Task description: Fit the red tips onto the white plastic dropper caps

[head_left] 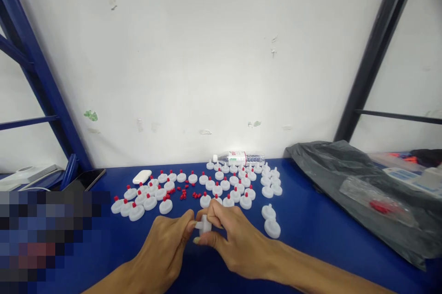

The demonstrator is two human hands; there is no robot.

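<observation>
Low in the middle of the view, a white plastic nozzle cap [206, 225] is held on its side above the blue table, its spout pointing left. My right hand [238, 234] grips its round base between thumb and fingers. Thumb and forefinger of my left hand [172, 243] are pinched at the spout's end; whether a small red tip sits between them is hidden. Beyond my hands lie several small loose red tips [184, 192]. On the left stand several white caps with red tips fitted [136, 211]; at right, several have bare spouts [268, 211].
A clear plastic bottle [238, 158] lies against the wall behind the caps. A white case [142, 176] and a phone [93, 179] are at the left. Grey plastic sheeting [331, 188] covers the right side, with a clear bag of red pieces [380, 204] on it.
</observation>
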